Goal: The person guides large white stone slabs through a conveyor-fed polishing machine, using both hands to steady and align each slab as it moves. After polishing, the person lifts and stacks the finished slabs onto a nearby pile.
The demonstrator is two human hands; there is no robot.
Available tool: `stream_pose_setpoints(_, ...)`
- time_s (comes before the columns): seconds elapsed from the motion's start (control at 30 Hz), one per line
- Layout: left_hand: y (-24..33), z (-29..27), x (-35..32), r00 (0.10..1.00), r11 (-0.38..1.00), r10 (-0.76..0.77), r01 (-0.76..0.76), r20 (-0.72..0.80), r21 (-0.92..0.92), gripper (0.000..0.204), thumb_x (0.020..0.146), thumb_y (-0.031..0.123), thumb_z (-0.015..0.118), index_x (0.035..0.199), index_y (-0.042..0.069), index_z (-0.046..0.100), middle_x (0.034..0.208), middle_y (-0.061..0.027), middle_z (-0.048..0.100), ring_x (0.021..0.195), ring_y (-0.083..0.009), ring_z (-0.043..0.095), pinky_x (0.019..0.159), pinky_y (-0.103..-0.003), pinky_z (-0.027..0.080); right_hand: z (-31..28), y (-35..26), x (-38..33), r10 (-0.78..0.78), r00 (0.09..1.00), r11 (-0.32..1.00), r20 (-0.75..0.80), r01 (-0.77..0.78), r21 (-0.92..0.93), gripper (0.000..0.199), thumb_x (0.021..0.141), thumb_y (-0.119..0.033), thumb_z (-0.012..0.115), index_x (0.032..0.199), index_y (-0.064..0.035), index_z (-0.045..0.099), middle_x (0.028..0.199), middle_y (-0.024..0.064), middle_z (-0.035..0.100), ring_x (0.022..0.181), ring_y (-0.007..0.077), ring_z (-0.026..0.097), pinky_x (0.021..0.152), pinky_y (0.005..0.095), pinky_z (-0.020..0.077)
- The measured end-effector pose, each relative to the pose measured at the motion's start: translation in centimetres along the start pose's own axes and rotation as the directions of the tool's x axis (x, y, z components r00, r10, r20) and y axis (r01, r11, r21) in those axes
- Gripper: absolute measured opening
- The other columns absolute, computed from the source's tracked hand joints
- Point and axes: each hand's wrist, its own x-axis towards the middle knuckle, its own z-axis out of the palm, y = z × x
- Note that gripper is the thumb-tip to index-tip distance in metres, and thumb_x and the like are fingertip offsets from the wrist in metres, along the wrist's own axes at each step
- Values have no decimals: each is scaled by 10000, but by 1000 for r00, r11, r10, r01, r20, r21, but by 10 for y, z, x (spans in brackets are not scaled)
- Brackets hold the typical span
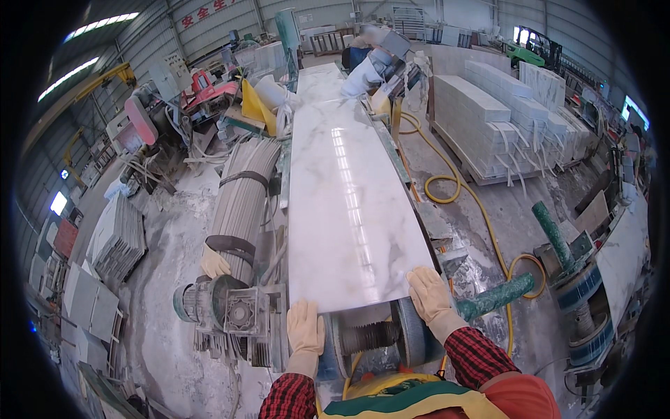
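Observation:
A long polished white marble slab (pixel 349 230) with faint grey veins runs away from me on a roller conveyor. My left hand (pixel 306 329), in a pale cream glove, lies at the slab's near left corner with its fingers stretched forward. At the near right corner rests my right hand (pixel 434 299), gloved alike, its fingers extended along the edge. Neither hand is wrapped round anything. Under the slab's near end, between my hands, shows a dark ribbed roller (pixel 368 338) with blue-grey wheels (pixel 417 334) beside it.
A motor and gearbox (pixel 234 307) sit left of the conveyor, near a loose glove (pixel 215 262) and a strapped bundle of strips (pixel 244 181). Right are a green pipe (pixel 497 297), a yellow hose (pixel 481 209) and stacked pale blocks (pixel 474 119). A machine (pixel 377 70) spans the far end.

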Motion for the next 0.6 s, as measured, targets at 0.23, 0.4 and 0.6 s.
stream_pose_setpoints(0.23, -1, 3, -9, 999, 1000, -29, 29, 17, -5, 542, 1014, 247, 701, 1521, 76, 614, 1606, -279, 574, 1503, -507, 498, 1294, -598, 363, -2, -1, -6, 25, 998, 999, 54, -27, 27, 299, 964, -80, 672, 1252, -2, 666, 1227, 224, 677, 1185, 444, 653, 1084, 532, 522)
stream_pose_setpoints(0.4, 0, 1, -11, 1000, 1000, -23, 23, 11, -7, 542, 1013, 244, 702, 1517, 67, 614, 1604, -279, 574, 1500, -509, 498, 1289, -598, 365, -5, -2, -8, 27, 998, 999, 55, -29, 36, 291, 961, -64, 667, 1246, -4, 660, 1223, 224, 676, 1174, 449, 656, 1059, 532, 530)
stream_pose_setpoints(0.6, 6, -8, -11, 999, 999, -18, 19, 27, -37, 542, 1016, 242, 697, 1517, 56, 611, 1590, -294, 578, 1484, -521, 504, 1282, -605, 366, -2, -3, -10, -9, 999, 1000, -33, 10, 20, 285, 927, -58, 685, 1211, -30, 670, 1155, 196, 672, 1081, 433, 657, 981, 527, 541)
